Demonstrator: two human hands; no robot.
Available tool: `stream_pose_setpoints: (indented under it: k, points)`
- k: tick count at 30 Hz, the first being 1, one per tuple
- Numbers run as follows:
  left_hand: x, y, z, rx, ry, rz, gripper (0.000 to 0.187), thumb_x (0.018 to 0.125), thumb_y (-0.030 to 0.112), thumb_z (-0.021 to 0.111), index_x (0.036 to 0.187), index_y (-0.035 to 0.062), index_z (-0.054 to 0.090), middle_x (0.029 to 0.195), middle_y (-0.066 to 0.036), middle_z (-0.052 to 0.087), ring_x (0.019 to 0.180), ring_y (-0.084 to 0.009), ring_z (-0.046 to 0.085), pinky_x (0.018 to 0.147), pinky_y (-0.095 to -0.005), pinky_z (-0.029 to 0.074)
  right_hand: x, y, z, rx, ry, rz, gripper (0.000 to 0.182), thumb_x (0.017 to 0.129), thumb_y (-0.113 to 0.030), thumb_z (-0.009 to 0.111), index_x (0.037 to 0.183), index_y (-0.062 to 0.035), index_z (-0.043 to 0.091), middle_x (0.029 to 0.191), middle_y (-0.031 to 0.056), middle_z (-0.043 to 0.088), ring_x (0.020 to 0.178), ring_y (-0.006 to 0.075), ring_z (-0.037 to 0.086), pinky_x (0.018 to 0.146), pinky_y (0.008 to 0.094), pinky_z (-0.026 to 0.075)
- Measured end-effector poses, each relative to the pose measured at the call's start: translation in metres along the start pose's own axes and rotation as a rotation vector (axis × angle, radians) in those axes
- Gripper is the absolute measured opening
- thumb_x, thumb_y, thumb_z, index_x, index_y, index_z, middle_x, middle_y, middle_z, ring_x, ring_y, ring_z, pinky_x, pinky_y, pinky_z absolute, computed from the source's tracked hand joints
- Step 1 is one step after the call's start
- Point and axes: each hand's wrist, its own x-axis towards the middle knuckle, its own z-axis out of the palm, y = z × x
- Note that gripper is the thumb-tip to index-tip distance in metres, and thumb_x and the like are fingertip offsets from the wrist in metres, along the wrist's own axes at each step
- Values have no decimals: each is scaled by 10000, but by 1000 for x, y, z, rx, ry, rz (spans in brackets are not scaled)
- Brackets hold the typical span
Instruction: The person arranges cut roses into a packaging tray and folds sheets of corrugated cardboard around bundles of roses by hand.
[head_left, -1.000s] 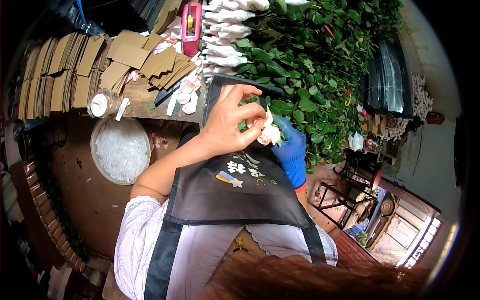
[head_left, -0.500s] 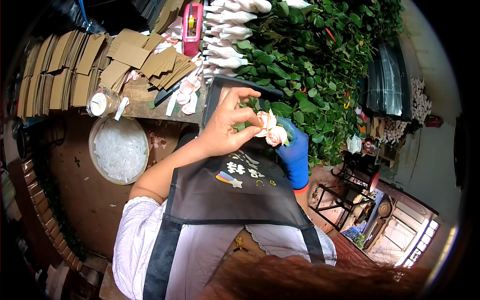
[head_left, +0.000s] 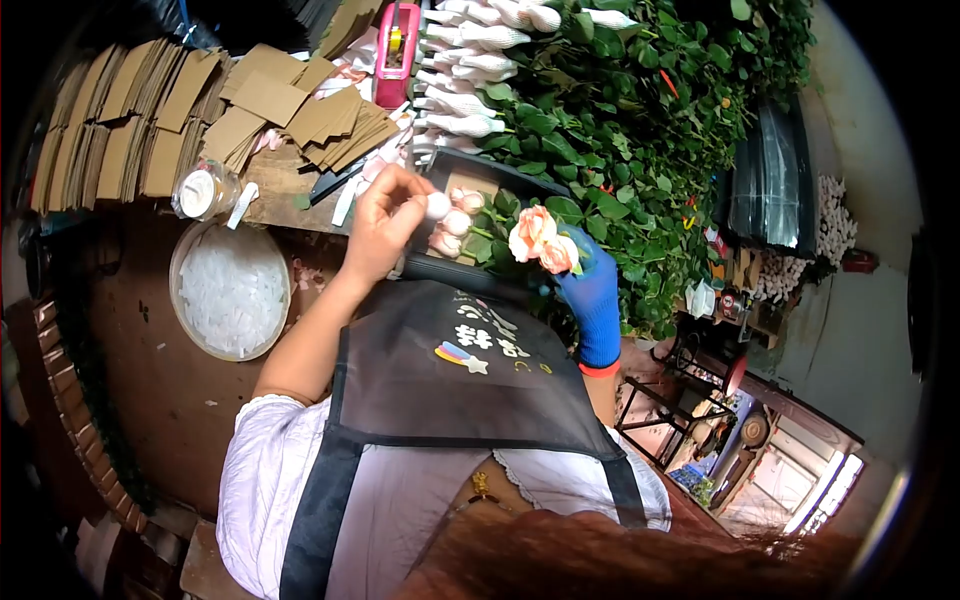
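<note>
My right hand point(head_left: 588, 285), in a blue knitted glove, is closed around peach-pink roses point(head_left: 541, 239), their blooms facing up above its fingers. My left hand point(head_left: 380, 228) is bare and hovers at the left side of a black tray point(head_left: 455, 272), thumb and fingers pinched together. A pale rounded piece point(head_left: 438, 206) shows right at the left fingertips; I cannot tell whether they hold it. Inside the tray lie several pale pink rose heads point(head_left: 457, 221) with green leaves around them, close to my left fingertips.
Stacked cardboard pieces point(head_left: 165, 100) line the table at left, beside a glass jar point(head_left: 205, 192). A pink tape dispenser point(head_left: 397, 55) stands near several white-netted buds point(head_left: 470, 100). Leafy stems point(head_left: 640, 130) are heaped at right. A round tub of white strips point(head_left: 230, 290) sits lower left.
My left hand has moved away from the roses, leftward to the tray's side, uncovering the rose heads in it. My right hand still holds the roses in about the same place.
</note>
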Motion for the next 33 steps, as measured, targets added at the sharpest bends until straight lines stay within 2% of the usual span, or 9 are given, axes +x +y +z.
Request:
stream_pose_setpoints:
  k: [2, 4, 5, 8, 12, 18, 22, 27, 33]
  points:
    - [-3, -12, -19, 228, 81, 58, 66, 888, 29, 581, 942, 38, 545, 942, -32, 597, 858, -83, 541, 802, -257, 435, 19, 16, 9, -141, -9, -164, 457, 832, -45, 707, 1282, -75, 633, 1006, 96, 737, 829, 80, 685, 663, 285, 568]
    - [-5, -28, -34, 558, 181, 55, 127, 863, 36, 604, 985, 29, 569, 942, -41, 601, 864, -122, 562, 797, -267, 438, 42, -21, 23, -107, -161, 358, 442, 862, -167, 700, 1297, -133, 631, 958, 129, 742, 811, 179, 718, 711, 323, 567]
    - [-6, -36, -43, 743, 194, 206, 187, 841, 43, 617, 1026, 30, 596, 978, -67, 605, 903, -192, 579, 800, -294, 448, 51, 32, 34, -377, -46, -66, 454, 870, -315, 697, 1303, -198, 628, 870, 145, 729, 777, 288, 709, 723, 364, 558]
    - [-21, -31, -49, 758, 164, 122, 185, 843, 45, 613, 1027, 39, 627, 1034, -78, 603, 967, -227, 589, 831, -317, 461, 48, 9, 31, -692, 21, -37, 468, 870, -390, 690, 1309, -241, 622, 811, 154, 703, 742, 323, 689, 703, 395, 551]
    - [-32, -40, -51, 716, 83, 25, 163, 878, 69, 625, 1035, 59, 665, 1063, -74, 606, 994, -215, 598, 833, -312, 482, 24, -17, 7, -216, -142, 14, 372, 876, -408, 689, 1199, -223, 682, 840, 138, 713, 760, 310, 698, 704, 394, 547]
    - [-8, -40, -13, 730, 23, 59, 277, 866, 265, 716, 1056, 68, 675, 1090, -101, 580, 1093, -284, 550, 956, -378, 439, 50, 7, 30, -642, 40, -178, 377, 898, -366, 668, 1203, -144, 670, 1033, 165, 718, 916, 346, 696, 797, 420, 546]
    - [3, -45, 2, 865, -2, 89, 445, 809, 326, 771, 1134, 67, 611, 1100, -139, 537, 1109, -323, 517, 979, -405, 419, 36, -1, 34, -403, -234, -19, 391, 885, -404, 668, 1218, -199, 670, 1034, 117, 733, 929, 321, 703, 802, 412, 547]
    - [0, -55, 16, 870, 43, 131, 481, 780, 299, 771, 1143, 68, 557, 1119, -155, 521, 1082, -360, 490, 970, -438, 405, 66, 38, 66, -932, -207, -10, 375, 862, -504, 653, 1049, -183, 700, 931, 107, 730, 826, 322, 697, 721, 428, 539]
    - [-6, -32, 19, 879, 105, 196, 294, 803, 230, 769, 1015, 75, 637, 1031, -99, 548, 1011, -287, 524, 903, -389, 425, 49, 45, 58, -352, -15, -125, 251, 864, -304, 720, 1034, -120, 732, 955, 128, 735, 835, 265, 715, 738, 350, 545]
